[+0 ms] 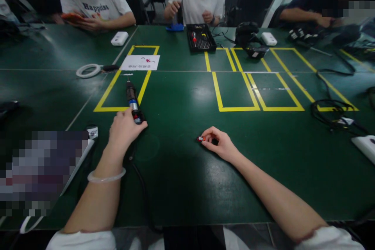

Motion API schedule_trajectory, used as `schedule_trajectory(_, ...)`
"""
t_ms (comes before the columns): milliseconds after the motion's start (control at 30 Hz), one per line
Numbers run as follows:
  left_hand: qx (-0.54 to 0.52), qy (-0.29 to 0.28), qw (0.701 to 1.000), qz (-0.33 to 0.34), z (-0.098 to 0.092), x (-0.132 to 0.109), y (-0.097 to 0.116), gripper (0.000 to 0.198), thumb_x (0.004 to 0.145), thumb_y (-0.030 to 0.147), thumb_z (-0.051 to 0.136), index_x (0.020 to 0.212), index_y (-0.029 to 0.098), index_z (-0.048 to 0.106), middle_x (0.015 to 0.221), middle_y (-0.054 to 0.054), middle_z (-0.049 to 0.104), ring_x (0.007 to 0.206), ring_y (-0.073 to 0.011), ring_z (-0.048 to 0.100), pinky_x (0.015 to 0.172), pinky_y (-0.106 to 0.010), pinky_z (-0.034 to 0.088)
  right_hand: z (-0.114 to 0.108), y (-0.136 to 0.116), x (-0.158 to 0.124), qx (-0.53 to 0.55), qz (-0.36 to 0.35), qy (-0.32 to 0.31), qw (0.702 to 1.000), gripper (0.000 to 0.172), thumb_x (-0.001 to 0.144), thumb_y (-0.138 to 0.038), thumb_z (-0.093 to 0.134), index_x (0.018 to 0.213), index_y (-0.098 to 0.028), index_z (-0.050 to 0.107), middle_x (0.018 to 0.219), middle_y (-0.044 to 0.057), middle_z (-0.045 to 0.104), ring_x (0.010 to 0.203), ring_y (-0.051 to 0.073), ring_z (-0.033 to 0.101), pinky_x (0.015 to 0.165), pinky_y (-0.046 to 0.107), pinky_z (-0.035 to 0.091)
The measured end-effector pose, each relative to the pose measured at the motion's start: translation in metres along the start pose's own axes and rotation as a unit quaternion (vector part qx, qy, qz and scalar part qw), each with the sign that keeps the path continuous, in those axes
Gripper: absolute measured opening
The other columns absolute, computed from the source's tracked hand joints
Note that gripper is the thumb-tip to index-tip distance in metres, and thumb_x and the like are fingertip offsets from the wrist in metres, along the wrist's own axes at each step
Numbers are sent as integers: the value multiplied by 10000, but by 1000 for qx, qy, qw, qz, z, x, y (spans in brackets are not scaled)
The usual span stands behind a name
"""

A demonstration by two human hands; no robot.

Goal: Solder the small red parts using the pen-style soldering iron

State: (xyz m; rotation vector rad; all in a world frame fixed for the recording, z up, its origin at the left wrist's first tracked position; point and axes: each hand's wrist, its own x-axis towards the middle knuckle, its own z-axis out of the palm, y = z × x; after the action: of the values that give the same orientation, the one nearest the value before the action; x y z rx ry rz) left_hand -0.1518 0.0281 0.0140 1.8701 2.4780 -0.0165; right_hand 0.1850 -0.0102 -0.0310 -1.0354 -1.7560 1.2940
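My left hand (124, 127) is closed about the rear end of a black electric screwdriver (132, 97) with a silver and blue band. The screwdriver lies on the green table, its bit pointing away from me, partly inside a yellow taped outline. A black cord (143, 187) runs from near my left wrist toward the table's front edge. My right hand (218, 142) pinches a small red and orange piece (200, 139) with a pale spot, just at the table surface. Its exact kind is too small to make out, and my fingers cover part of it.
A white printed card (140, 62) lies across the left yellow outline (114, 108). Farther back stand a black tray (201, 38) holding small tools and a black headset (250, 41). Coiled cable (331, 113) sits at right, a blurred-out screen (43, 164) at left. Three people sit opposite.
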Motion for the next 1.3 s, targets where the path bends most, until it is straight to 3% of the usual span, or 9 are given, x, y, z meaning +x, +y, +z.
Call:
schedule_trajectory(200,-30,15,993,117,5,-35,58,696,817,517,548,1382,135,409,1188,-171,537,1059,-317,562,814,-389,496,-1,1,0,-13,-9,7,1000,126,856,-253,640,959,-188,611,812,18,612,672,128,549,620,266,462)
schedule_trajectory(300,-53,24,983,176,9,-53,85,687,818,481,571,1390,139,405,1186,-155,538,1053,-294,556,829,-370,493,-4,3,1,-55,-41,42,997,122,848,-228,635,962,-196,606,901,40,608,756,147,573,661,281,477)
schedule_trajectory(500,-114,29,957,265,19,-81,120,765,773,456,651,1424,170,370,1213,-123,534,1065,-268,536,881,-358,484,-8,6,2,-118,-51,74,989,124,833,-181,622,954,-198,601,864,29,594,766,157,568,685,296,468)
schedule_trajectory(667,-136,24,945,298,23,-93,129,750,789,471,623,1428,171,369,1214,-122,524,1068,-260,532,899,-368,481,-8,8,1,-143,-54,72,986,137,808,-139,621,926,-200,589,841,14,583,758,152,563,682,284,456)
schedule_trajectory(967,-134,24,942,305,23,-92,129,750,791,486,624,1418,152,383,1211,-127,529,1052,-264,534,899,-383,476,-6,7,2,-163,-50,53,984,182,800,-135,662,952,-201,586,844,6,605,753,150,567,685,273,450)
schedule_trajectory(1100,-138,29,941,307,24,-93,128,747,797,482,620,1422,154,377,1209,-127,528,1043,-260,536,891,-382,474,-6,7,2,-158,-64,58,984,104,817,-184,678,901,-195,618,888,32,627,778,159,579,693,278,469)
schedule_trajectory(1200,-136,34,941,309,25,-93,127,758,794,484,625,1428,155,370,1204,-124,527,1044,-261,534,886,-380,470,-6,3,1,-140,-52,68,987,41,842,-200,649,881,-188,656,840,32,654,706,144,586,660,270,482)
schedule_trajectory(1300,-124,37,942,310,24,-93,128,807,795,541,610,1449,153,343,1202,-127,522,1035,-268,531,862,-381,467,-6,-1,0,-144,-40,84,985,111,862,-169,587,894,-189,692,790,28,684,661,138,596,636,269,483)
